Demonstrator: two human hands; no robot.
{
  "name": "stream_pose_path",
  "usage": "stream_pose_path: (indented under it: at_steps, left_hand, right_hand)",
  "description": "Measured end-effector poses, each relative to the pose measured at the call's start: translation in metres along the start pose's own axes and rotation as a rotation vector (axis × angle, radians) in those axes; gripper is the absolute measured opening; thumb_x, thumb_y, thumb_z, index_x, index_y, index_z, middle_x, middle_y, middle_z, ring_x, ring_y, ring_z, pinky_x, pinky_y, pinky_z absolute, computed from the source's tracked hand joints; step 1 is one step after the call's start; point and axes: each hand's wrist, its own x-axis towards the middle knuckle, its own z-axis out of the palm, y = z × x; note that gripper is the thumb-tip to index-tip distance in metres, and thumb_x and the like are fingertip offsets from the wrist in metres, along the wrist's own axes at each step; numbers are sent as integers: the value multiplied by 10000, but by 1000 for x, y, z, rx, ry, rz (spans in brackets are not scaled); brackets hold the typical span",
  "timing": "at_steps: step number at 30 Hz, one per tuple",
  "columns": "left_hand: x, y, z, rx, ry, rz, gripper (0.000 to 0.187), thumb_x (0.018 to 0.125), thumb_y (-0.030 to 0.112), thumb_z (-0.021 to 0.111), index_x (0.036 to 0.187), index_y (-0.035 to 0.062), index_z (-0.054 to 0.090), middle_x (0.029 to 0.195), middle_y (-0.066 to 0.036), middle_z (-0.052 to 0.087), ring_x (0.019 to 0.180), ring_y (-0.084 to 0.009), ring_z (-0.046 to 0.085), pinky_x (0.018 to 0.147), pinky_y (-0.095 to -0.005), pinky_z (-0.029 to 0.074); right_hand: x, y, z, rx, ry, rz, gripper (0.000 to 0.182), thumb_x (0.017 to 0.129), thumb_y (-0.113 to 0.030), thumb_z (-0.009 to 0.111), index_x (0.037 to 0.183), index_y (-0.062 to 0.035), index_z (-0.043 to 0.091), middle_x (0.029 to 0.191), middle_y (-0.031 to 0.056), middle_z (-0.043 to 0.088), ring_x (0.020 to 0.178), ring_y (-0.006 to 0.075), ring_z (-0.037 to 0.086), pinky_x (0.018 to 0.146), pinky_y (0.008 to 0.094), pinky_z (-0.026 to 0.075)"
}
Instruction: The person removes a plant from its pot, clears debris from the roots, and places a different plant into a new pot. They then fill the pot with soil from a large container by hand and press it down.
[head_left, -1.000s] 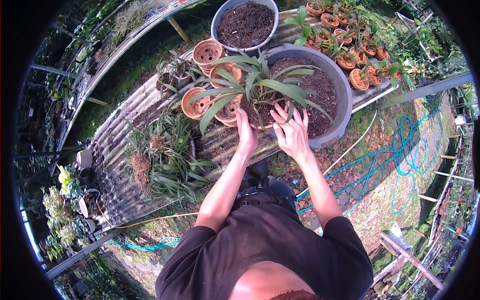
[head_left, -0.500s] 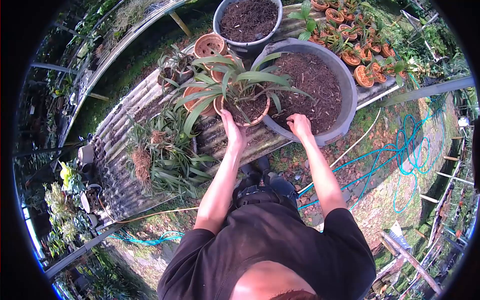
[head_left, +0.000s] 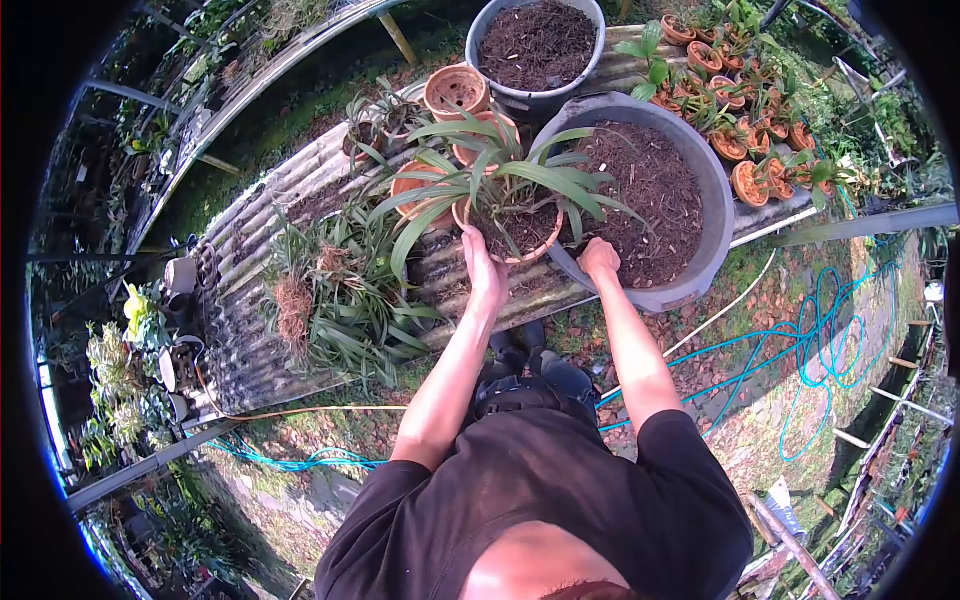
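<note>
My left hand (head_left: pixel 486 276) is closed on the near left side of a terracotta pot (head_left: pixel 530 256). The pot holds dark soil and a plant (head_left: pixel 500 180) with long, arching strap leaves. It stands on the corrugated bench, beside a wide grey tub (head_left: pixel 715 240) of dark potting mix (head_left: pixel 650 190). Over the tub's near left edge is my right hand (head_left: pixel 600 260), close to the pot's right side. Its fingers are curled and point down; what they hold, if anything, is hidden.
Empty-looking terracotta pots (head_left: pixel 457 92) stand behind the plant. A second tub (head_left: pixel 597 60) of soil is at the back. Loose uprooted plants (head_left: pixel 360 290) lie on the corrugated sheet (head_left: pixel 240 290) at left. Small potted plants (head_left: pixel 750 180) crowd the right. A blue hose (head_left: pixel 815 335) coils on the ground.
The view has shifted, so the whole scene sits further right and lower. Against the tub, my right hand has moved slightly left towards the pot. My left hand keeps its hold.
</note>
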Motion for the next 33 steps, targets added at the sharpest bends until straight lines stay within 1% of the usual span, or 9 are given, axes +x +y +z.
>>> stream_pose_path:
  at_steps: [8, 16, 18, 21, 24, 27, 31, 32, 33]
  left_hand:
    - [2, -8, 14, -18, -16, 8, 675, 996, 625, 477, 1482, 172, 362, 1325, -29, 586, 1107, -169, 634, 829, -367, 565]
    - [14, -17, 17, 64, 16, -47, 689, 994, 637, 468, 1458, 141, 349, 1366, -68, 559, 1171, -236, 623, 895, -513, 565]
    - [15, -15, 23, 84, 12, -34, 715, 984, 651, 469, 1466, 143, 327, 1390, -96, 539, 1188, -276, 620, 924, -559, 554]
    - [11, -9, 33, 37, -31, -34, 618, 1011, 597, 479, 1381, 117, 363, 1364, -75, 514, 1126, -221, 628, 844, -475, 602]
    - [15, -13, 30, 56, -3, -50, 702, 989, 631, 486, 1436, 115, 323, 1412, -111, 464, 1198, -251, 595, 848, -496, 611]
    - [19, -16, 30, 79, -1, -79, 752, 976, 650, 491, 1473, 122, 294, 1455, -112, 433, 1248, -263, 564, 850, -500, 609]
    - [19, -17, 32, 52, -49, -83, 780, 966, 663, 501, 1491, 130, 281, 1497, -102, 411, 1283, -271, 538, 871, -513, 593]
    - [18, -17, 32, 55, -47, -86, 778, 965, 663, 502, 1491, 132, 282, 1499, -101, 410, 1287, -271, 534, 880, -518, 590]
    - [18, -18, 32, 58, -46, -90, 777, 965, 663, 502, 1491, 134, 283, 1501, -101, 410, 1291, -272, 531, 889, -523, 586]
  right_hand:
    - [0, 10, 3, 56, 6, -62, 387, 804, -299, 797, 1106, -62, 749, 1155, 183, 718, 1131, 331, 677, 959, 426, 552]
    - [-28, 53, -23, 413, 236, -264, 193, 851, -187, 753, 975, -39, 766, 936, 196, 745, 954, 325, 729, 849, 410, 555]
    - [-25, 65, -32, 486, 220, -189, 162, 832, -211, 777, 937, -88, 782, 906, 186, 742, 934, 354, 720, 847, 441, 555]
    - [-19, 83, -42, 411, 177, -106, 152, 835, -217, 777, 925, -95, 782, 912, 175, 747, 944, 337, 723, 845, 440, 555]
    - [-27, 90, -53, 234, 242, -114, 164, 839, -227, 776, 924, -88, 780, 919, 173, 751, 945, 333, 724, 847, 444, 555]
    - [-33, 94, -65, 561, 37, 48, 175, 838, -242, 783, 921, -88, 780, 912, 168, 753, 964, 332, 721, 853, 438, 553]
    - [-20, 107, -55, 795, 45, 76, 217, 845, -238, 793, 959, -54, 770, 819, 143, 749, 683, 238, 733, 726, 390, 592]
    - [-18, 116, -50, 419, 247, -46, 208, 863, -207, 791, 948, -21, 756, 761, 107, 727, 566, 157, 683, 563, 336, 591]
    - [-17, 118, -46, 611, 157, -20, 203, 867, -202, 789, 933, -14, 752, 759, 100, 724, 570, 147, 678, 538, 320, 584]
